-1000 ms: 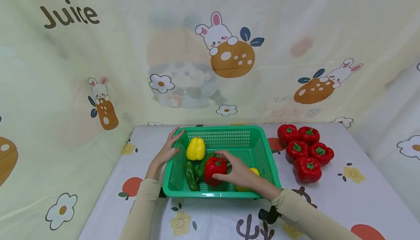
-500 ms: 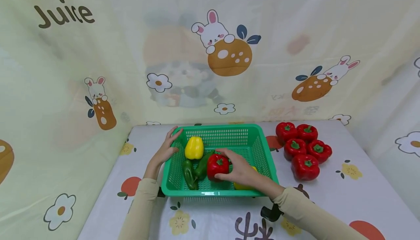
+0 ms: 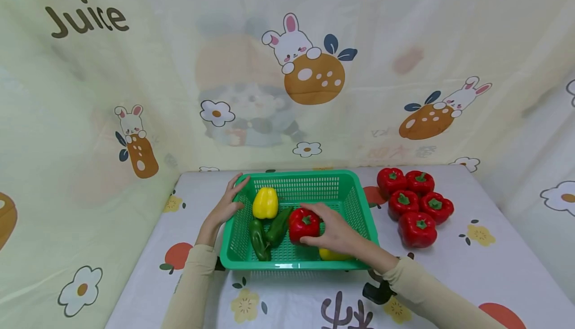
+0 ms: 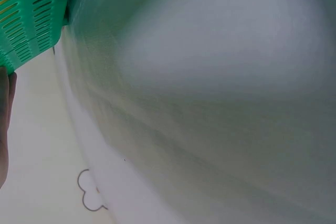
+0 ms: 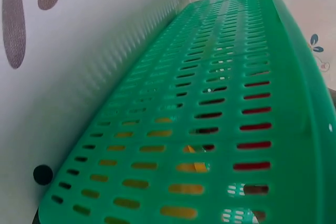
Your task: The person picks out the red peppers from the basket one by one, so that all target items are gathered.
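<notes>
My right hand (image 3: 332, 229) grips a red bell pepper (image 3: 304, 225) inside the green plastic basket (image 3: 296, 266), thumb on its near side and fingers on its far side. At the basket's left rim rests my left hand (image 3: 224, 209), fingers fairly straight along the back left corner. To the left of the red pepper lie two long green peppers (image 3: 259, 240). Behind them stands a yellow bell pepper (image 3: 265, 203). Another yellow pepper (image 3: 332, 254) is partly hidden under my right wrist. In the right wrist view, the basket's slotted wall (image 5: 210, 103) hides most of the contents.
Several red bell peppers (image 3: 418, 229) stand grouped on the table to the right of the basket. A patterned cloth (image 3: 244, 304) covers the table. Behind it hangs a printed curtain (image 3: 368, 134).
My right hand has carried the red bell pepper to the right, away from the green peppers, so more of them shows. My left hand stays at the basket rim. The head view has shifted slightly.
</notes>
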A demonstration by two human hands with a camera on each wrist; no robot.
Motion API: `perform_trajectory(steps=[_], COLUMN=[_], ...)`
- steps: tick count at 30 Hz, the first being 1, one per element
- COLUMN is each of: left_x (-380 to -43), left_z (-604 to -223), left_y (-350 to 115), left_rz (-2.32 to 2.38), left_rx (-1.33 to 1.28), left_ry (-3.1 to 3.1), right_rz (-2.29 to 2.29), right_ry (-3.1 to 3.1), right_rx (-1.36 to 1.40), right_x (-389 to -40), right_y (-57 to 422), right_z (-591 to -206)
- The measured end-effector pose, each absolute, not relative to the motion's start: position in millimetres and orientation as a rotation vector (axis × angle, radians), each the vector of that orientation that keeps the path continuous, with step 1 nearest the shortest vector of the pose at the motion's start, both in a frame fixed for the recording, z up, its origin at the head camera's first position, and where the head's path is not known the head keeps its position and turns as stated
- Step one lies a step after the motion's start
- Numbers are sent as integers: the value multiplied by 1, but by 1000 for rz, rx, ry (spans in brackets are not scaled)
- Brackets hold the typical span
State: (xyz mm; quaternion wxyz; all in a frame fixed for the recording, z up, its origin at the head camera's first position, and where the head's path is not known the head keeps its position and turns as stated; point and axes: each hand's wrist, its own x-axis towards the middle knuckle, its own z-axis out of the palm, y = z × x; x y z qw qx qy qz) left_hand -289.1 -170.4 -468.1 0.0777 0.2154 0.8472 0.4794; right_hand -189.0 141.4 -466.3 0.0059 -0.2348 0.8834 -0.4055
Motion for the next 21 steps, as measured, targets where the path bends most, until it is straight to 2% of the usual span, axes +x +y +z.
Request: perform_trajectory(steps=[9, 16, 21], left_x=[-291, -310, -314], left_z=[-469, -501, -508], left_y=[-171, -176, -178], left_rz=[1425, 1473, 1474], left_rx=[645, 647, 657], left_ry=[2531, 2568, 2584], right_rz=[-1267, -1258, -1309], right_ry=[2820, 2853, 2839], right_rx=[-682, -690, -679], right_x=[-189, -189, -187], right_y=[156, 165, 172], right_z=[-462, -460, -460])
